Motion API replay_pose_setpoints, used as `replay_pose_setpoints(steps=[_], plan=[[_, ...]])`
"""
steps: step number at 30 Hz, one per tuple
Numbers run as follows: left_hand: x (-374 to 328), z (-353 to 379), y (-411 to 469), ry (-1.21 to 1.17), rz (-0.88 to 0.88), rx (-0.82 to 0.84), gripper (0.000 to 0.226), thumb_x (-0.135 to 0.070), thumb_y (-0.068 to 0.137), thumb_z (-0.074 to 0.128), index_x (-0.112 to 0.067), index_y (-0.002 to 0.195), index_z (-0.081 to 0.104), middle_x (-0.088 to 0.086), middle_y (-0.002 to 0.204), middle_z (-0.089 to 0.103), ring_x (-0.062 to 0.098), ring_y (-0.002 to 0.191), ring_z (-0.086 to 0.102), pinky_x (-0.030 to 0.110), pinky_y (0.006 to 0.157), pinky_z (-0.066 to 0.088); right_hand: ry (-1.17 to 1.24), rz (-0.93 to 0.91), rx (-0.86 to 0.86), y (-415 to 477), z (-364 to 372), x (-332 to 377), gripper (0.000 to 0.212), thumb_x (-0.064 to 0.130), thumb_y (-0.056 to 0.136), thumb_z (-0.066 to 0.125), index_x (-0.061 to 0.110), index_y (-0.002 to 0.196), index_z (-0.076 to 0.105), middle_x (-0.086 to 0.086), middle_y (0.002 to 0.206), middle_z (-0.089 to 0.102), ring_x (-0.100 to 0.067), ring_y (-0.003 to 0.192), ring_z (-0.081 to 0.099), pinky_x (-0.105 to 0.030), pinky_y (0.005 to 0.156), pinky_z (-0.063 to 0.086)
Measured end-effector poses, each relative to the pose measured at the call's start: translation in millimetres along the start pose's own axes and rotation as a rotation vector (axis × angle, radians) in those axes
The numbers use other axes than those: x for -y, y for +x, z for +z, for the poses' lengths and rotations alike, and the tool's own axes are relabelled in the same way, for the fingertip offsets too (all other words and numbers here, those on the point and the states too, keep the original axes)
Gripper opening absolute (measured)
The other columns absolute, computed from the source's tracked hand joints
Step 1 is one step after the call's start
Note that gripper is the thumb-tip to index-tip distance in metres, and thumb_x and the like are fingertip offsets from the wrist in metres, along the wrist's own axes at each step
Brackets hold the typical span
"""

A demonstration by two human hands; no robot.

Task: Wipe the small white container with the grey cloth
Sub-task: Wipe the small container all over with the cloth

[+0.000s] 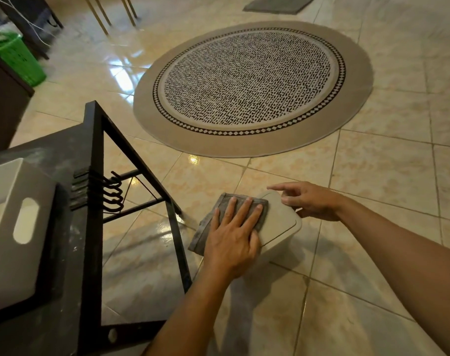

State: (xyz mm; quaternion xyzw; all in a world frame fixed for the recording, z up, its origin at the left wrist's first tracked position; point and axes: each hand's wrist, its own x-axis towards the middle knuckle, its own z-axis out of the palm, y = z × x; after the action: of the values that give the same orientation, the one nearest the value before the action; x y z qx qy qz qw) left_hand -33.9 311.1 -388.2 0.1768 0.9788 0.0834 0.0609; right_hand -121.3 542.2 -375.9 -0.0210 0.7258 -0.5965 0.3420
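Grey cloth (pixel 203 231) under flat left hand (pixel 231 237), atop white container (pixel 279 227); right hand (pixel 313 201) grips container's right edge.

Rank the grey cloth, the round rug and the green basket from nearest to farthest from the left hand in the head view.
1. grey cloth: directly under the left hand, pressed on the small white container.
2. round rug: on the floor ahead.
3. green basket: far off at the upper left.

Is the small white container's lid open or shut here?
Shut: the lid lies flat and flush on the small white container, no gap showing.
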Motion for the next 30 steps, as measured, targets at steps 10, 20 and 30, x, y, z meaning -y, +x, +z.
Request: replay_pose_setpoints(steps=[10, 20, 30], plan=[[-40, -10, 5, -0.153, -0.142, -0.006, 0.065, -0.043, 0.095, 0.005, -0.021, 0.155, 0.017, -0.002, 0.165, 0.006, 0.025, 0.15, -0.01, 0.038, 0.117, -0.009, 0.122, -0.138, -0.286, -6, 37, -23, 0.047, -0.001, 0.098, 0.049, 0.016, 0.143, 0.051, -0.007, 0.089, 0.05, -0.018, 0.079, 0.056, -0.036, 0.077, 0.056], [0, -6, 8, 0.002, -0.103, 0.029, 0.058, -0.06, 0.099, 0.018, -0.046, 0.153, -0.001, -0.004, 0.164, -0.013, 0.024, 0.148, -0.02, 0.05, 0.12, -0.01, 0.221, -0.135, -0.226, -3, 30, -25, 0.037, -0.001, 0.098, 0.051, 0.011, 0.132, 0.056, -0.007, 0.087, 0.055, -0.015, 0.075, 0.062, -0.03, 0.066, 0.057], [-27, -7, 20, 0.007, -0.317, 0.039, 0.065, -0.063, 0.096, 0.02, -0.043, 0.154, -0.003, 0.003, 0.166, -0.004, 0.028, 0.15, -0.006, 0.056, 0.112, 0.005, 0.213, -0.116, -0.136, -8, 24, -22, 0.043, -0.006, 0.095, 0.051, 0.015, 0.132, 0.055, -0.009, 0.092, 0.051, -0.014, 0.075, 0.065, -0.026, 0.065, 0.056]])
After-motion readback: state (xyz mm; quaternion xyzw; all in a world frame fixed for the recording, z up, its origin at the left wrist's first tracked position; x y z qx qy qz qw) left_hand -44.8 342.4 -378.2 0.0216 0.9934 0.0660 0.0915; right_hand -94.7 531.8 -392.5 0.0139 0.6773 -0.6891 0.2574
